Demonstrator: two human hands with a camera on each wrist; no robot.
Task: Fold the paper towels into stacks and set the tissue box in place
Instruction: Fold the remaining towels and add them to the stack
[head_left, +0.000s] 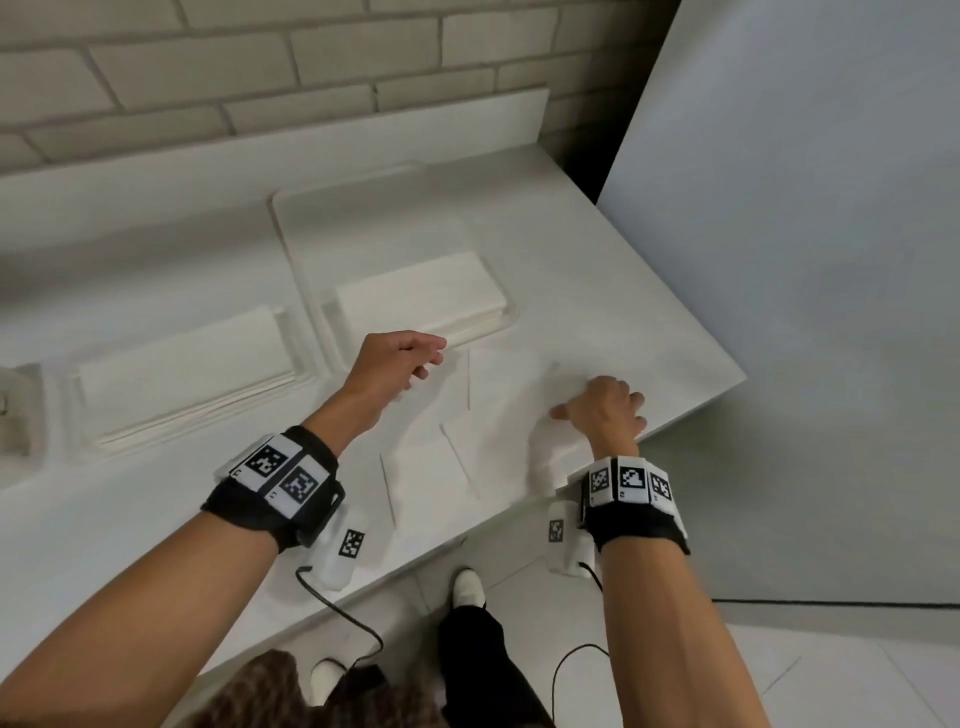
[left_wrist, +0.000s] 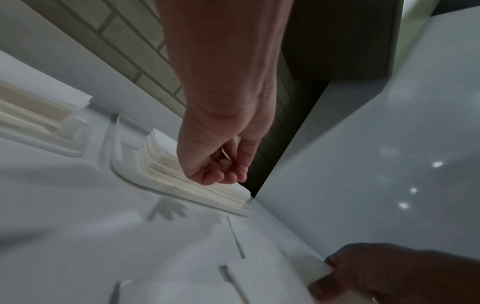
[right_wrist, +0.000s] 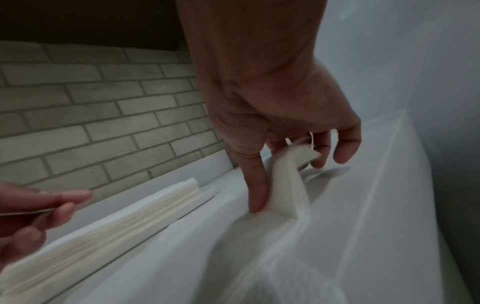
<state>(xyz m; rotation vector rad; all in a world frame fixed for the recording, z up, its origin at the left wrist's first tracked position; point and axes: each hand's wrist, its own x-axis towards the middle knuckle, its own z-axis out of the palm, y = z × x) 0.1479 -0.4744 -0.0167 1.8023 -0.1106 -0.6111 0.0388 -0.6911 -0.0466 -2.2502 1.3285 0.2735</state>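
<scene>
Loose white paper towels (head_left: 457, 421) lie overlapping on the white counter (head_left: 571, 244) near its front edge. My right hand (head_left: 602, 410) pinches a raised fold of one paper towel (right_wrist: 288, 176) between thumb and fingers, close to the counter's right corner. My left hand (head_left: 410, 358) hovers over the far left part of the loose towels, fingers loosely curled, with nothing seen in them (left_wrist: 221, 170). Just beyond it, a folded stack (head_left: 421, 296) fills the right recessed tray (head_left: 511, 317). A second stack (head_left: 182, 364) sits in the left recess.
A pale boxy thing (head_left: 15, 405) shows at the far left edge; I cannot tell what it is. A tall grey panel (head_left: 779, 260) stands right of the counter. A brick wall (head_left: 208, 78) runs behind. The counter's front edge is just below my wrists.
</scene>
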